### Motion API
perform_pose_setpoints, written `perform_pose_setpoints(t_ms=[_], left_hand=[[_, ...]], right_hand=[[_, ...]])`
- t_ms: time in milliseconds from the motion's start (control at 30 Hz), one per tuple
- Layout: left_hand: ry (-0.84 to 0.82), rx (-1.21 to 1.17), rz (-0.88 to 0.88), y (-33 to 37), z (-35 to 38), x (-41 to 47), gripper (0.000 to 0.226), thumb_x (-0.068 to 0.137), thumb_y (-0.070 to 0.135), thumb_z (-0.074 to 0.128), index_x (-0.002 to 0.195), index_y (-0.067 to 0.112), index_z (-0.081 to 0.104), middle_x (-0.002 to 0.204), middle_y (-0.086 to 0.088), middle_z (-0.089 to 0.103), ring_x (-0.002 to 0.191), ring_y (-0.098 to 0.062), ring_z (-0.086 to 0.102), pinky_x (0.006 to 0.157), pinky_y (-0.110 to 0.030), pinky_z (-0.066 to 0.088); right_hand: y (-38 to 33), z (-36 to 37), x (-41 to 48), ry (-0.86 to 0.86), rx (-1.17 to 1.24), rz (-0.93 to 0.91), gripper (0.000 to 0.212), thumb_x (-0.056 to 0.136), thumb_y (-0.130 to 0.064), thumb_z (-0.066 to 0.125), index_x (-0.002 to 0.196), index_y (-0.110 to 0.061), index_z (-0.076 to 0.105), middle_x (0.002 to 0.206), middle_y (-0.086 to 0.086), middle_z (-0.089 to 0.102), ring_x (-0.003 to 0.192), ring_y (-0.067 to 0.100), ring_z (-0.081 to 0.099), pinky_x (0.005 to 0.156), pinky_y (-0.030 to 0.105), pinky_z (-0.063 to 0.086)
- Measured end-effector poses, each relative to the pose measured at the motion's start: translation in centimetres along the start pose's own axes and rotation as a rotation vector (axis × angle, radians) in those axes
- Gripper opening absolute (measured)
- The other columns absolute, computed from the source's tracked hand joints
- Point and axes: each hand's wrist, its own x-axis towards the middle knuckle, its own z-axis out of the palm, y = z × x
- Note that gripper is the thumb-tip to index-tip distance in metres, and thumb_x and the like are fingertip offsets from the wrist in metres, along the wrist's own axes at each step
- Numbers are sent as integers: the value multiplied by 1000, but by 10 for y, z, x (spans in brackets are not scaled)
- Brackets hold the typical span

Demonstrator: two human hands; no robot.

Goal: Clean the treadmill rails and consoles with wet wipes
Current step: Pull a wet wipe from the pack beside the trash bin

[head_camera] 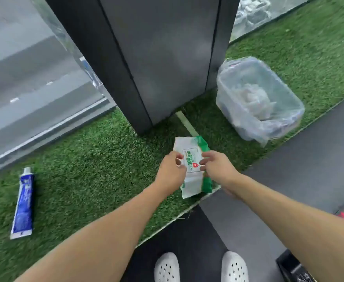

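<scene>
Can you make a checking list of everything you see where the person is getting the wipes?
Surface: green fake grass beside a dark mat.
Job's things: wet wipes pack, green and white, on the grass at the mat's edge.
Clutter: blue tube lying flat on the grass to the left; bin lined with a clear bag, crumpled white stuff inside.
Hands: left hand and right hand both pinch the pack's label area.
Cables: nothing seen.
Surroundings: dark pillar, glass wall, white shoes.

Glossy plastic wipes pack point(191, 163), rough green turf point(89, 159), seemingly matt metal pillar point(158, 58).
</scene>
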Motion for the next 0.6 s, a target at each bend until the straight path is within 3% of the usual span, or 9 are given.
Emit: perform_pose_setpoints(t_ms=[33,100,200,267,367,433,467,533,600], left_hand=[[2,29,13,-8,7,5,30,94,5,53,123,12,55,115,-7,55,96,-20,56,79,-30,47],[23,69,21,-20,18,16,37,92,7,57,128,11,53,120,-7,50,102,-21,54,87,-31,46],[4,98,31,-27,29,24,53,85,21,71,131,14,44,121,-5,44,109,-25,49,98,-42,45],[8,133,36,-27,32,26,67,79,35,78,131,13,42,121,-4,43,112,-25,46,100,-44,43],[-18,158,40,-22,31,25,76,76,43,80,133,11,39,123,-6,42,117,-26,44,103,-44,41],[-45,172,32,-19,28,25,79,77,45,80,135,11,37,126,-7,41,119,-27,44,105,-43,40],[-68,169,27,-18,26,25,83,76,47,80,136,11,36,127,-8,41,120,-27,44,106,-44,40],[-99,142,-1,-15,25,24,90,72,56,80,137,13,36,127,-7,41,119,-27,45,105,-44,42],[-99,100,-31,-14,24,25,85,73,60,77,133,14,38,124,-7,42,116,-27,49,102,-46,45]], right_hand=[[7,6,9,28,1,-5,47,91,6,38,134,-6,52,115,13,62,96,22,58,86,37,49],[11,12,21,71,-20,-5,39,90,2,38,116,-16,59,105,6,61,95,20,53,89,41,47],[11,21,32,107,-60,73,18,85,1,36,84,-11,49,101,13,54,90,27,54,73,36,42],[10,23,36,148,-49,95,18,84,1,36,75,-10,46,111,18,56,93,35,61,68,33,43],[7,22,39,215,31,148,28,89,-1,38,97,0,65,106,18,63,83,32,64,59,30,44],[2,18,31,227,55,183,33,93,0,38,113,2,64,95,13,64,78,28,63,57,34,50],[0,17,26,232,39,160,34,93,1,37,115,1,64,98,14,65,86,30,65,68,40,56],[-1,13,17,222,-17,93,39,93,4,37,120,-4,64,114,13,64,104,31,62,89,42,54],[1,11,13,183,-23,46,44,91,8,35,121,-10,63,125,12,59,113,26,57,97,41,50]])
